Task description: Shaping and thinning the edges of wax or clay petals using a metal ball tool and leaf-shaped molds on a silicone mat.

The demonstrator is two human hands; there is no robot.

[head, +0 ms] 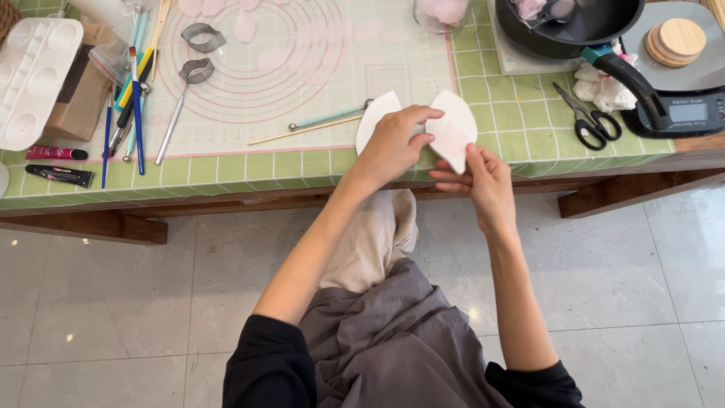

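My left hand (393, 143) and my right hand (483, 181) hold a thin white heart-shaped sheet (453, 132) between them, at the front edge of the table. The left fingers pinch its middle, with one lobe (375, 113) showing left of the hand. The right fingers grip the lower tip of the right lobe. A ball-ended modelling tool (328, 119) and a thin wooden stick (302, 131) lie just left of the sheet on the pink mat (302, 68).
Petal cutters (200, 38), brushes and pens (132, 98), paint tubes (59, 165) and a white palette tray (34, 75) sit left. Black scissors (587, 117), a black pan (563, 26), a kitchen scale (683, 83) and crumpled tissue (604, 89) sit right. A green checked cloth (521, 128) covers the table.
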